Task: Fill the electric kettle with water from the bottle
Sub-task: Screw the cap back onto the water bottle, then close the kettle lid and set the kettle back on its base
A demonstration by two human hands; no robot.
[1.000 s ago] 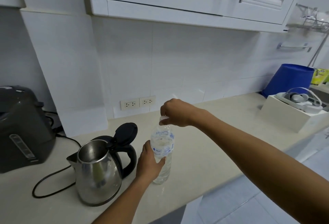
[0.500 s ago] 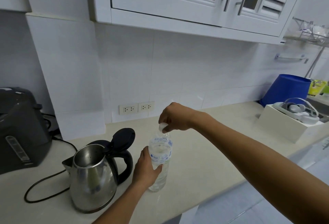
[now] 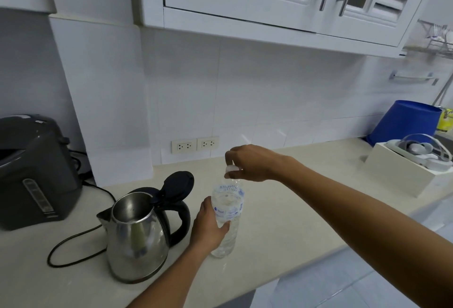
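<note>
A clear plastic water bottle stands upright on the beige counter, right of the kettle. My left hand wraps around the bottle's middle. My right hand hovers over the bottle's top, its fingertips pinched on the white cap. Whether the cap still sits on the neck I cannot tell. The stainless steel electric kettle stands left of the bottle with its black lid flipped up and its mouth open.
A dark grey hot-water dispenser sits at the far left, and a black cord loops across the counter by the kettle. A white box holding a headset and an overturned blue bucket stand at the right. Two wall sockets are behind.
The view has tilted and shifted slightly. Both hands stay on the bottle, and my right hand's fingers have turned on the cap.
</note>
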